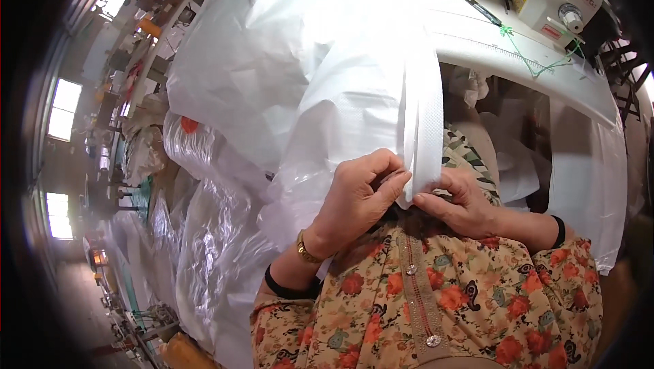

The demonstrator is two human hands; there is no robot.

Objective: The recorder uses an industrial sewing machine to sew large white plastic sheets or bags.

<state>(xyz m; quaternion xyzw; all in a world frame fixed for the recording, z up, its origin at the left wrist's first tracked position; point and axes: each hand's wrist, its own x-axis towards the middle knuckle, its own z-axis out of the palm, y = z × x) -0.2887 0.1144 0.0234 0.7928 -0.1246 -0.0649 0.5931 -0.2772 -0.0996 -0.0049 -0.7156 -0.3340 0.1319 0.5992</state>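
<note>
A large sheet of white, finely textured fabric (351, 100) runs from the sewing table down to my lap. Along its right side lies a folded white band (427, 124), with a narrow gap between its layers. At the near end of this band, my left hand (354, 195) pinches the edge between thumb and bent fingers. Just to the right, my right hand (466, 205) grips the band's other side, thumb in front and fingers partly hidden behind it. The two hands are close together in front of my body.
A white sewing machine (575, 1) stands on the table (477, 52) at upper right, with a dark pen-like tool (481, 10) and green thread (528, 62) nearby. Crumpled clear plastic (218, 233) is heaped at left. More white sheeting (586, 178) hangs at far right.
</note>
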